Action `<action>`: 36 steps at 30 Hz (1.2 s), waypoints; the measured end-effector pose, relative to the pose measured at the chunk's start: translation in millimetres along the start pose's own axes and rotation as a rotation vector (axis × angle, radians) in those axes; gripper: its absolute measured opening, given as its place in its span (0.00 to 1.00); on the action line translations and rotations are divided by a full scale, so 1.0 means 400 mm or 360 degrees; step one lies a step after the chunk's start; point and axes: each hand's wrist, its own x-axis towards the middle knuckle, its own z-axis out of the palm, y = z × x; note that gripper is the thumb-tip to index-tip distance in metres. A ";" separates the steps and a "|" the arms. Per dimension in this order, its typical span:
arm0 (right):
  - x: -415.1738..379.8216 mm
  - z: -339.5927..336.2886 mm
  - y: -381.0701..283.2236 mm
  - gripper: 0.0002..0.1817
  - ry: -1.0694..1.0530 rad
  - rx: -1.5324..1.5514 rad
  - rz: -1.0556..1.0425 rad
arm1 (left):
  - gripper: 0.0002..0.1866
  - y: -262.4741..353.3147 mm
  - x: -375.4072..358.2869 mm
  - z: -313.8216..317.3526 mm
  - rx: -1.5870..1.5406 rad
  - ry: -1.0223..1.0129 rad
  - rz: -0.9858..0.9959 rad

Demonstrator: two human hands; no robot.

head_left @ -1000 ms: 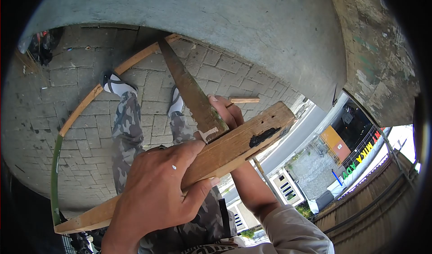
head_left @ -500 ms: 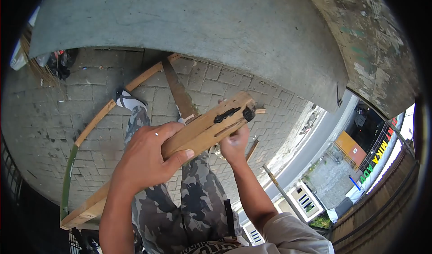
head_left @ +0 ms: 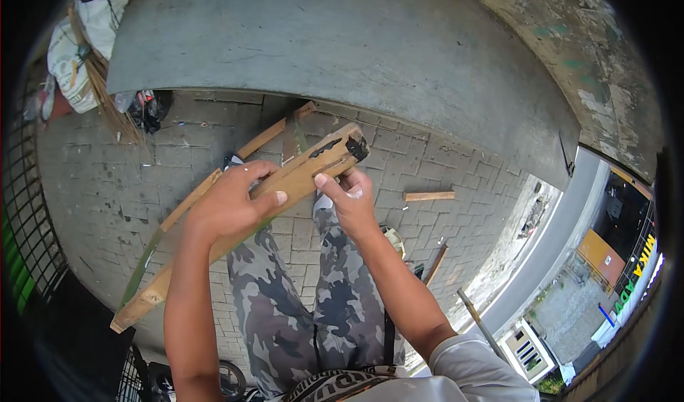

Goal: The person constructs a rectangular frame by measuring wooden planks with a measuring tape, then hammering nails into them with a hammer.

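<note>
A long wooden beam [head_left: 299, 181] runs diagonally in front of my legs, its near end at the lower left. Black, charred-looking marks show at its upper right end. My left hand [head_left: 231, 199] is wrapped round the beam's middle, thumb on top. Close to the marked end, my right hand [head_left: 349, 197] pinches the beam's lower edge between thumb and fingers. Behind the beam, a frame of thin wooden strips [head_left: 191, 201], partly green, lies on the paving.
A large grey panel [head_left: 342, 53] spans the top. Sacks [head_left: 71, 64], a stick broom [head_left: 107, 92] and a black bag [head_left: 151, 113] are at upper left. Short wood pieces [head_left: 429, 196] lie on the paving at right. A road [head_left: 527, 235] runs beyond.
The beam's marked end has moved left and slightly up. My right hand has shifted left, its thumb now visible on the beam. The view has turned, showing more of the sacks.
</note>
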 end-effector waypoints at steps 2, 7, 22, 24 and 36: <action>0.013 0.001 0.004 0.20 -0.0017 -0.0097 -0.0045 | 0.23 0.038 -0.015 0.016 0.0092 0.0139 -0.0098; 0.039 -0.004 0.004 0.20 -0.0042 -0.0258 -0.0067 | 0.22 0.015 -0.031 0.073 0.0048 0.0549 -0.0009; 0.062 0.012 0.002 0.24 -0.0132 -0.0094 -0.0106 | 0.17 -0.013 0.002 0.091 0.0356 0.1062 0.0697; 0.072 -0.010 0.008 0.22 -0.0134 0.0244 -0.0092 | 0.16 -0.018 0.008 0.092 0.0409 0.1108 0.0768; 0.052 -0.663 0.429 0.23 0.0784 -0.0838 -0.0765 | 0.23 -0.067 -0.073 0.007 0.0734 0.1292 0.0566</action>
